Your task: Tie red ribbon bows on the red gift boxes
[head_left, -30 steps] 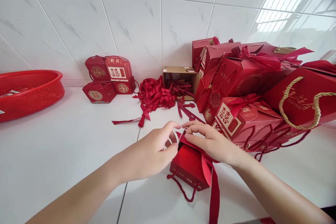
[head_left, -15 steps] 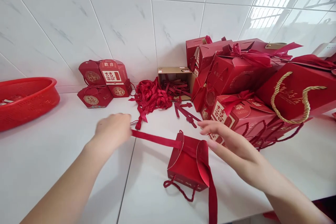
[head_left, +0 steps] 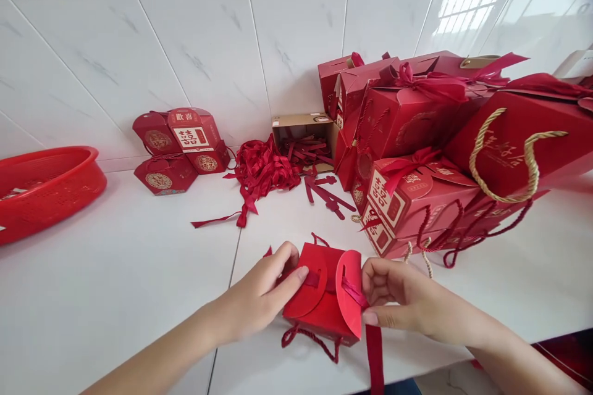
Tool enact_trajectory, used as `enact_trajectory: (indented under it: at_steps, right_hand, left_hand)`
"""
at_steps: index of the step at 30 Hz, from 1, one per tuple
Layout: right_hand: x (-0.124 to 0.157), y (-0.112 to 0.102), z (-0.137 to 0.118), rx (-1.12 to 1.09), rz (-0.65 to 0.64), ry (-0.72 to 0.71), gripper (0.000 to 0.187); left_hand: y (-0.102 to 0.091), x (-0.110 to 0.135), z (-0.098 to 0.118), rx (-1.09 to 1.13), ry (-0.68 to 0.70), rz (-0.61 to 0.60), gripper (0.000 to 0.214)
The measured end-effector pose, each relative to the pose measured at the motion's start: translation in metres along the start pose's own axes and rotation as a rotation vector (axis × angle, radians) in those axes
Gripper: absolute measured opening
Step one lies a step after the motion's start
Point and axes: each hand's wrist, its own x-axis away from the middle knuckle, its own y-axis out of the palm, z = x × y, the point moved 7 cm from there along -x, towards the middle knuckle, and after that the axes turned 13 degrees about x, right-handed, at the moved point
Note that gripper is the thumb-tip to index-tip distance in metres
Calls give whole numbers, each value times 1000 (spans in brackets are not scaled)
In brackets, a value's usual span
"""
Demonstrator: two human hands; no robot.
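A small red gift box [head_left: 303, 305] with two rounded top flaps and cord handles stands before me on the white table. A red ribbon [head_left: 374, 352] runs through slots in the flaps, and its right end hangs down past the box. My left hand [head_left: 273, 287] is at the box's left side, thumb on the left flap, pinching the ribbon where it comes out. At the right flap, my right hand [head_left: 393, 296] has its fingers curled and its thumb closed on the ribbon. The undersides of the left fingers are hidden.
Behind the box lie a pile of red ribbons [head_left: 262, 166] and an open cardboard box [head_left: 336, 136] of dark red strips. Several finished red boxes [head_left: 417, 117] are stacked at right. Smaller red boxes [head_left: 194, 142] and a red plastic basket [head_left: 55, 197] stand at left.
My left hand has moved right and down from the stretched ribbon's end to the box. My right hand has lowered and closed on the ribbon at the right flap.
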Motion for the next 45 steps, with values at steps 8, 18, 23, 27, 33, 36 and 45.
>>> enact_trajectory:
  at_steps: [8,18,23,27,33,36,45]
  right_hand:
    - [-8,-1,-5,-104,-120,99,33]
    - [6,-26,-39,576,346,-51,40]
    - [13,-24,-37,909,581,-104,22]
    - [37,-14,-30,950,703,-209,14]
    - [30,20,13,714,195,16,22]
    - [23,15,23,490,405,19,22]
    - [29,11,38,-553,967,-186,22]
  left_hand:
    - [-23,28,-17,131,-100,16,36]
    - [-44,38,-2,101,-72,114,37]
    - [-47,37,-16,-79,-48,202,25]
    - [-39,55,-34,-422,26,369,22]
    - [4,70,-59,-310,-141,211,32]
    - [10,68,-61,37,-137,382,48]
    - [2,58,-67,1244,164,719,18]
